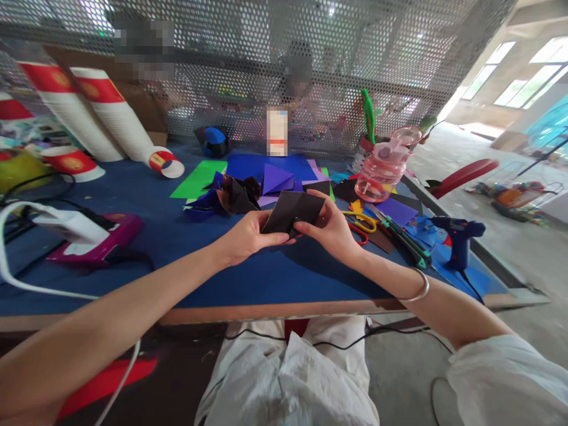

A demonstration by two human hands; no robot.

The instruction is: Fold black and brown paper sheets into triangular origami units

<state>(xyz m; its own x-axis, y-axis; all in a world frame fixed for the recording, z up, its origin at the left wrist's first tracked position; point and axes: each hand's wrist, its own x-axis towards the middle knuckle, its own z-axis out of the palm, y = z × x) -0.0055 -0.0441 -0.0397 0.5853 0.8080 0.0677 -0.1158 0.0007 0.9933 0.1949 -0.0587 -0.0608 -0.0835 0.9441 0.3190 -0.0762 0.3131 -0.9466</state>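
Observation:
A folded piece of black paper is held up above the blue tabletop, tilted toward me. My left hand pinches its lower left corner between thumb and fingers. On the other side my right hand grips the right edge, thumb pressed on the front face and fingers behind. Just beyond the paper lie a folded purple paper piece and crumpled dark paper shapes. Yellow-handled scissors rest to the right of my right hand.
At the left stand stacked paper cups and a power strip with a white cable. On the right are a pink bottle, a green utility knife and a blue glue gun. A perforated metal screen rises behind the table.

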